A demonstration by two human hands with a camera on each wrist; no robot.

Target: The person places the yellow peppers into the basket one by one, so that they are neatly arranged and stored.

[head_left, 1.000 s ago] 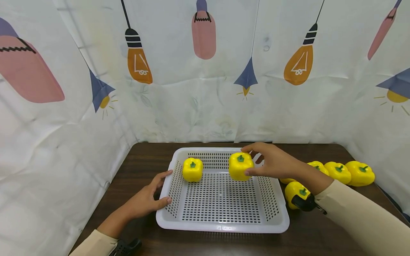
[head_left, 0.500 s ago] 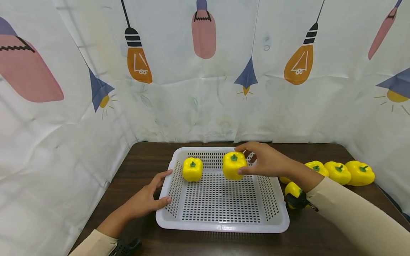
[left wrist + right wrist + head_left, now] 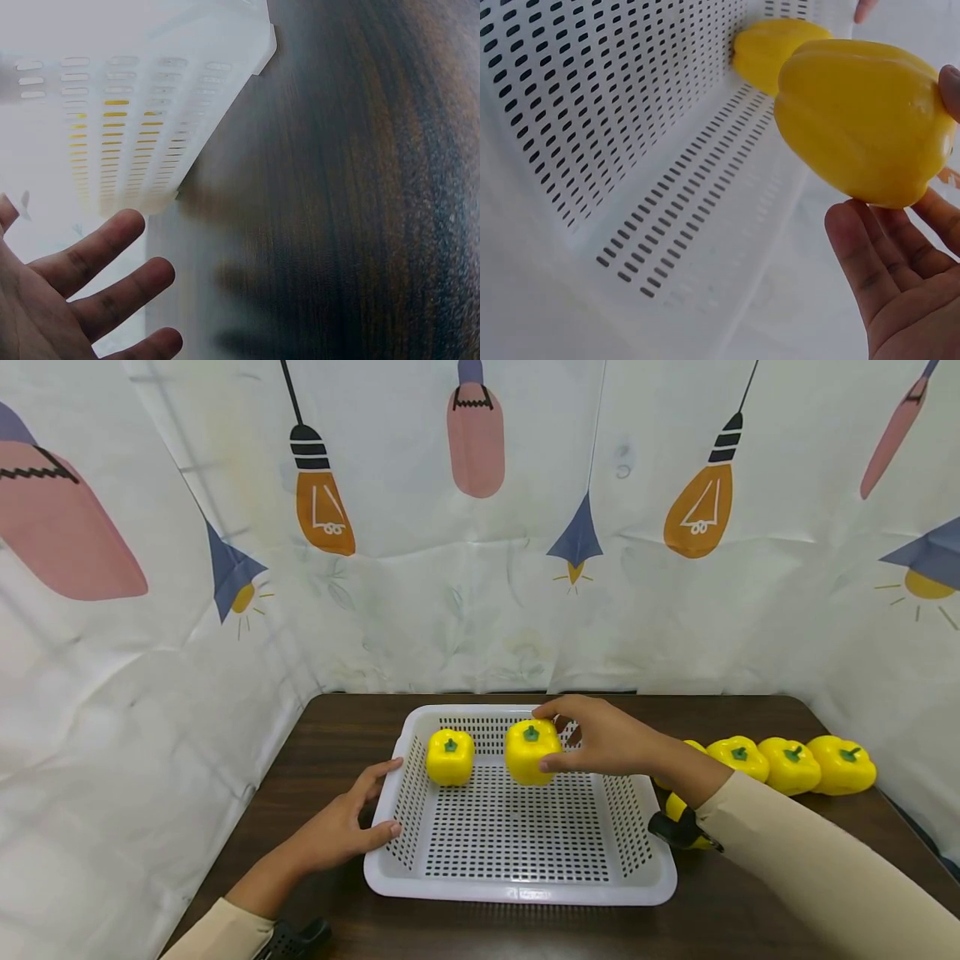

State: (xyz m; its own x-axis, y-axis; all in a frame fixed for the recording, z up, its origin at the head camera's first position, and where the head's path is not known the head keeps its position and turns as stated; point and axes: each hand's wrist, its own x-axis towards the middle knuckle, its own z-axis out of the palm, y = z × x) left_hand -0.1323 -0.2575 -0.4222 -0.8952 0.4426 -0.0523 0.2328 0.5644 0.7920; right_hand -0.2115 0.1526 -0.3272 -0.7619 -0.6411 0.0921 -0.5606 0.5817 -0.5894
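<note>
In the head view a white perforated plastic basket (image 3: 517, 893) stands on the table. My right hand (image 3: 603, 739) grips a yellow bell pepper (image 3: 528, 758) with a green stem and holds it over the back half of the basket. The right wrist view shows the thumb and fingertips around that pepper's (image 3: 862, 120) end. A second yellow bell pepper (image 3: 450, 764) sits upright inside the basket, at the back left. My left hand (image 3: 337, 827) touches the basket's left rim with thumb and a fingertip; its other fingers (image 3: 120, 300) are straight and spread in the left wrist view.
Several more yellow bell peppers (image 3: 842, 766) lie on the dark wooden table (image 3: 352, 718) to the right of the basket, some partly hidden by my right forearm. A white curtain (image 3: 450, 627) printed with lamps hangs behind and beside the table.
My right hand has carried the held bell pepper leftward over the basket, closer to the pepper inside. The left hand and the basket stay in place.
</note>
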